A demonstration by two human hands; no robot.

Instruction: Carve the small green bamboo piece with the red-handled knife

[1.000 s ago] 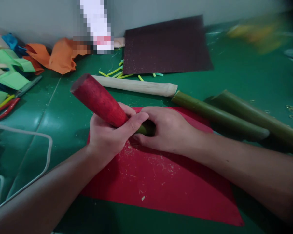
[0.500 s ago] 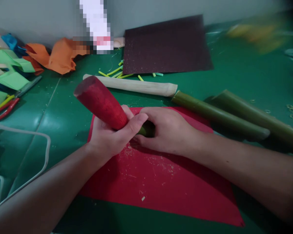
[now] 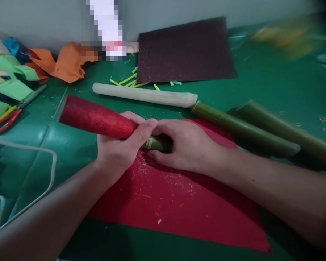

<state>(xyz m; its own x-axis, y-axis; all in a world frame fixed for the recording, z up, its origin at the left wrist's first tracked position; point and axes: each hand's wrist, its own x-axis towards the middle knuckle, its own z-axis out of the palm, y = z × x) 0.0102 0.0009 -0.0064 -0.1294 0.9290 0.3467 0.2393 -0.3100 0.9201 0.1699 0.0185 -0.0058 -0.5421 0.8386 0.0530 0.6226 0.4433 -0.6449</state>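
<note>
A thick red wooden handle (image 3: 95,117) lies in the closed grip of my left hand (image 3: 121,145), its wide end pointing left. Whatever the handle's other end carries is hidden behind my fingers. My right hand (image 3: 190,145) is wrapped around a short green bamboo piece (image 3: 160,143), which has pale scraped marks beside my left thumb. Both hands meet above a red mat (image 3: 179,206) strewn with fine shavings.
Behind my hands lies a pale peeled bamboo stick (image 3: 143,96). Green bamboo lengths (image 3: 244,127) rest at the right. A dark brown sheet (image 3: 184,50) is farther back. Red-handled scissors (image 3: 9,119) and orange cloth (image 3: 69,61) lie at the left.
The red handle's wide end has swung left and down, turning with my left hand. More of the bamboo's scraped surface shows. My right hand stays in place.
</note>
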